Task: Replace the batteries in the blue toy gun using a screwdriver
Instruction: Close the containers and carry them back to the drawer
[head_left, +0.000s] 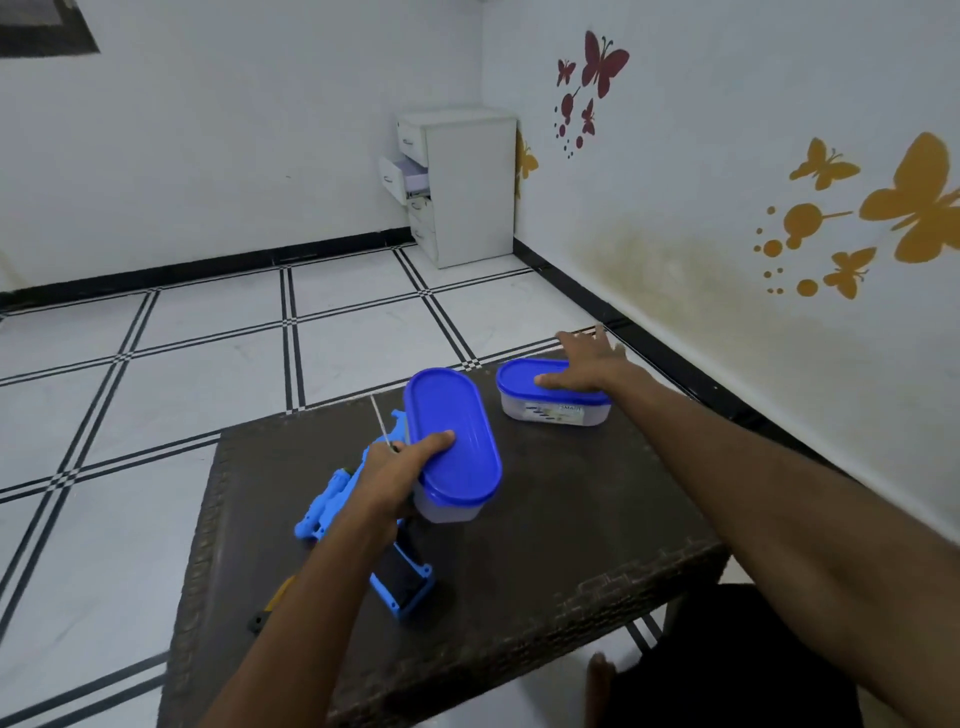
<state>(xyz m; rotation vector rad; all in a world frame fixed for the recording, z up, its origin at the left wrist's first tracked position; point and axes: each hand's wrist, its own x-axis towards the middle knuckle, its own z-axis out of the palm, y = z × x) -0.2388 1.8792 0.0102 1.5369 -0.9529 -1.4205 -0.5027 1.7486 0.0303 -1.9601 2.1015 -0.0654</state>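
Observation:
The blue toy gun (323, 506) lies on the dark woven table (571, 530), partly hidden under my left forearm. Its grip end (402, 579) points toward me and shows a dark rectangular recess. My left hand (397, 467) grips the near clear container with a blue lid (452, 441), thumb on the lid. A thin metal rod (379, 418), apparently the screwdriver's shaft, sticks up from behind that hand; its handle is hidden. My right hand (587, 364) rests flat, fingers straight, on the blue lid of the far container (550, 397).
A yellow and black object (275, 597) lies at the table's left edge beside my left forearm. White tiled floor surrounds the table. A white drawer cabinet (462, 187) stands in the far corner, and a wall with butterfly stickers runs along the right.

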